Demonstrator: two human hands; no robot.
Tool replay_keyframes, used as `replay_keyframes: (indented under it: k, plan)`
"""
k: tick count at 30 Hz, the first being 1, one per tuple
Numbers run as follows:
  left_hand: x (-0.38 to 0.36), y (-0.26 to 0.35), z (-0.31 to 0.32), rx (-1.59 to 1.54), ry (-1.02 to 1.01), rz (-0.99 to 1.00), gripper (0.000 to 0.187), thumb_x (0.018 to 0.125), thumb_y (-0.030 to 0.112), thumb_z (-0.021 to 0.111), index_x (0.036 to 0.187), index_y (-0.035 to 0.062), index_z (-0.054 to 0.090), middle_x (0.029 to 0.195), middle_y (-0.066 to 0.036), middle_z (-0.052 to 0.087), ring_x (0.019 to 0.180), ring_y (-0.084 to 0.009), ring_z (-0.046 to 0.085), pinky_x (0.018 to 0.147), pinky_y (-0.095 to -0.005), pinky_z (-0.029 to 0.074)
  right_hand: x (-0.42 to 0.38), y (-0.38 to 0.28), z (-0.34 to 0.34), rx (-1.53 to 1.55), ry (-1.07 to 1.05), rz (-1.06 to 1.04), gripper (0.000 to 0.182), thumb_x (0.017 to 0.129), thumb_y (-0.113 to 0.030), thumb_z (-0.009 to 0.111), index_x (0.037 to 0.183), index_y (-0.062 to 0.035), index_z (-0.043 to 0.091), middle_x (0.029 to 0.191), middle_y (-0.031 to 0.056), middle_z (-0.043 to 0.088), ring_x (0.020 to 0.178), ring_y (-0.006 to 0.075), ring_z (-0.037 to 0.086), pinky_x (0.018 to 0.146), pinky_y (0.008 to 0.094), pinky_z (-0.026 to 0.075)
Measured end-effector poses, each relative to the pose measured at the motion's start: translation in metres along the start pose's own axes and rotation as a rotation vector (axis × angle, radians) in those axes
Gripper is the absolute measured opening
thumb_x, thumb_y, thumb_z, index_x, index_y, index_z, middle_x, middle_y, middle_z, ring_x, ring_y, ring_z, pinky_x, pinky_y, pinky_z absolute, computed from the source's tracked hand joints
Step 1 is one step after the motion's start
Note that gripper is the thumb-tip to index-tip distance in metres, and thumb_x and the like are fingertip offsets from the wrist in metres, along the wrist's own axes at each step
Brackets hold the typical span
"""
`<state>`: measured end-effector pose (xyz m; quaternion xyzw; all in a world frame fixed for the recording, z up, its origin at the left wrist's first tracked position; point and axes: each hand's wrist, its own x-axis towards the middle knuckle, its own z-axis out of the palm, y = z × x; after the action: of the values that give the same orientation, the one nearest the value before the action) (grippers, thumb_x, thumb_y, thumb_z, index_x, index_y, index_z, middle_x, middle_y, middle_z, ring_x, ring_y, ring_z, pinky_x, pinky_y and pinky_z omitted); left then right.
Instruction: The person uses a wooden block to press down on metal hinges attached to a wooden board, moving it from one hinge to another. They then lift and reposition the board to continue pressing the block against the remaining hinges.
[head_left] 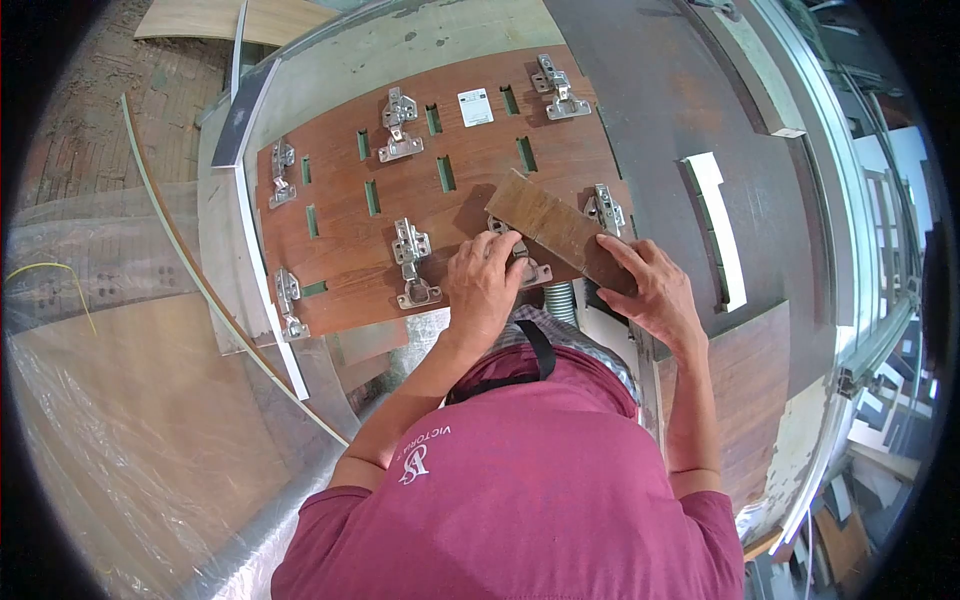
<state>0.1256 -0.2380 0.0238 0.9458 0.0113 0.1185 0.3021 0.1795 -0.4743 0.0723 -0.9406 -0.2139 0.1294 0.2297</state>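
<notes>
The right hand [650, 285] has its thumb and fingers clamped on the lower end of a wooden block [548, 222], which slants over the near right part of a reddish-brown board [340, 255], its held end by the board's near right corner. The left hand [484, 280] is at the board's near edge, thumb and forefinger about a metal hinge [538, 272]; block and fingers hide much of that hinge, so I cannot tell whether they pinch it or merely rest there. Another hinge [608, 212] stands just beyond the block, close to the right edge, partly screened by it. More hinges [398, 125] stand in rows along the far and near edges, with green-looking slots [445, 173] between them and a white label [476, 108] near the far edge. Alongside the board's left edge runs a narrow white strip [268, 280], with a long curved strip [190, 262] farther out. Off the right edge, well apart from the hands, a notched white piece [724, 235] lies on a dark grey panel [660, 120], with a brown panel [725, 400] nearer the person.
</notes>
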Motion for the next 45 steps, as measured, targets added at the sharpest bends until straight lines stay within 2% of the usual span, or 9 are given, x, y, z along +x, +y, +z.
replay_keyframes:
  k: [11, 14, 23, 28, 30, 33, 38, 41, 45]
  plan:
    - [0.000, 0.000, 0.000, 0.001, -0.010, -0.016, 0.035, 0.081, 0.015, 0.070, 0.114, 0.0087, 0.059, 0.103, -0.010, 0.060, 0.098, -0.0315, 0.057, 0.084, -0.0429, 0.043, 0.001, -0.002, -0.001, -0.041, -0.038, 0.033, 0.069, 0.072, -0.026, 0.078, 0.136, -0.0299, 0.052, 0.111, 0.0070, 0.059, 0.100, 0.0262, 0.061, 0.088, 0.0385, 0.052]
    - [-0.001, -0.001, 0.001, -0.002, 0.020, 0.002, 0.035, 0.081, 0.015, 0.070, 0.114, 0.0087, 0.059, 0.103, -0.010, 0.061, 0.098, -0.0314, 0.057, 0.084, -0.0429, 0.043, 0.000, -0.001, 0.000, -0.012, -0.041, 0.040, 0.068, 0.073, -0.031, 0.077, 0.136, -0.0315, 0.051, 0.103, 0.0065, 0.057, 0.098, 0.0260, 0.059, 0.087, 0.0403, 0.050]
    - [-0.006, 0.004, -0.025, -0.055, 0.036, -0.002, 0.033, 0.081, 0.015, 0.071, 0.111, 0.0076, 0.061, 0.107, -0.011, 0.060, 0.100, -0.0313, 0.057, 0.086, -0.0427, 0.044, 0.000, -0.005, 0.001, 0.049, 0.060, -0.012, 0.069, 0.072, -0.026, 0.078, 0.136, -0.0283, 0.052, 0.110, 0.0074, 0.059, 0.102, 0.0267, 0.060, 0.087, 0.0393, 0.050]
    - [-0.024, -0.033, -0.066, -0.061, 0.195, -0.150, 0.031, 0.082, 0.019, 0.070, 0.109, 0.0061, 0.061, 0.103, -0.013, 0.060, 0.099, -0.0328, 0.057, 0.088, -0.0441, 0.043, 0.008, -0.025, 0.004, 0.091, 0.061, -0.010, 0.072, 0.069, -0.024, 0.080, 0.135, -0.0284, 0.052, 0.108, 0.0072, 0.061, 0.098, 0.0269, 0.062, 0.086, 0.0394, 0.051]
    - [-0.030, -0.052, -0.075, 0.051, 0.168, -0.275, 0.034, 0.082, 0.019, 0.070, 0.111, 0.0059, 0.059, 0.103, -0.015, 0.060, 0.100, -0.0338, 0.056, 0.087, -0.0436, 0.043, 0.012, -0.039, 0.004, 0.054, 0.034, -0.027, 0.073, 0.068, -0.023, 0.081, 0.135, -0.0289, 0.052, 0.109, 0.0064, 0.060, 0.100, 0.0263, 0.062, 0.086, 0.0397, 0.051]
    - [-0.041, -0.074, -0.074, -0.019, 0.124, -0.417, 0.036, 0.082, 0.021, 0.070, 0.113, 0.0060, 0.058, 0.103, -0.015, 0.060, 0.102, -0.0342, 0.055, 0.087, -0.0434, 0.043, 0.021, -0.061, 0.005, 0.002, 0.024, -0.119, 0.071, 0.069, -0.023, 0.080, 0.134, -0.0286, 0.053, 0.110, 0.0058, 0.060, 0.101, 0.0259, 0.061, 0.085, 0.0399, 0.051]
    - [-0.046, -0.085, -0.071, -0.139, 0.109, -0.451, 0.038, 0.083, 0.024, 0.070, 0.113, 0.0043, 0.058, 0.104, -0.014, 0.062, 0.098, -0.0329, 0.059, 0.083, -0.0455, 0.045, 0.032, -0.092, 0.006, -0.060, -0.029, -0.208, 0.067, 0.071, -0.025, 0.078, 0.133, -0.0273, 0.054, 0.108, 0.0064, 0.060, 0.101, 0.0264, 0.061, 0.085, 0.0409, 0.051]
    - [-0.044, -0.089, -0.071, -0.131, 0.014, -0.452, 0.037, 0.084, 0.027, 0.068, 0.112, 0.0051, 0.058, 0.098, -0.012, 0.067, 0.094, -0.0328, 0.062, 0.080, -0.0451, 0.046, 0.034, -0.106, 0.005, -0.083, -0.059, -0.234, 0.066, 0.071, -0.024, 0.078, 0.133, -0.0267, 0.054, 0.107, 0.0068, 0.060, 0.101, 0.0266, 0.061, 0.085, 0.0413, 0.051]
    - [-0.040, -0.083, -0.077, -0.061, -0.015, -0.430, 0.037, 0.086, 0.032, 0.065, 0.111, 0.0060, 0.058, 0.101, -0.013, 0.068, 0.093, -0.0332, 0.063, 0.079, -0.0485, 0.045, 0.036, -0.115, 0.008, -0.127, -0.115, -0.188, 0.066, 0.071, -0.025, 0.078, 0.133, -0.0254, 0.054, 0.109, 0.0070, 0.059, 0.103, 0.0268, 0.060, 0.086, 0.0414, 0.050]
